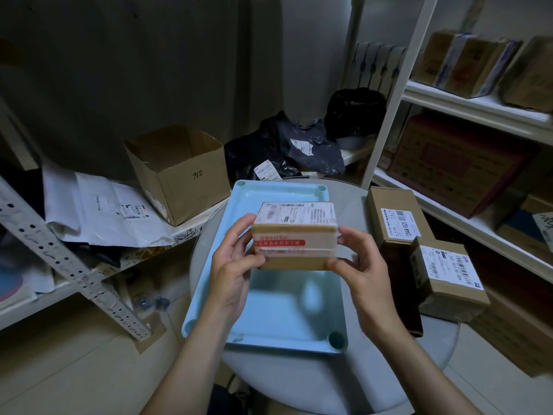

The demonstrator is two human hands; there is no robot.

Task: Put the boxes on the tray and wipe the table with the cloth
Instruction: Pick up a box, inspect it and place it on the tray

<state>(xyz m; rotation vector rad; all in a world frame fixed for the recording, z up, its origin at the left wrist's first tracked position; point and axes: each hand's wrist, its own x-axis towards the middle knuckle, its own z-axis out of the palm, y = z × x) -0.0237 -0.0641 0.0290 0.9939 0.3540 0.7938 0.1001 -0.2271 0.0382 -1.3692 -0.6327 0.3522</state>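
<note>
The left hand and the right hand are each clamped on an end of a taped cardboard box, thumbs on the near face and fingers curled behind, so that the box is held level in the air above the middle of the tray. The round grey table is seen beneath, most of its top being taken up by the pale blue tray, whose floor is partly hidden by the held box and both hands. White shelving loaded with cartons is ranged along the right, and a lower shelf at the left is covered by white mailing bags. An open brown carton is stood on that left shelf, just beyond the tray's far left corner. Black parcel bags are heaped behind the tray. Two labelled boxes are left on the table's right side, beside the tray: a long one farther off and a squarer one nearer.
</note>
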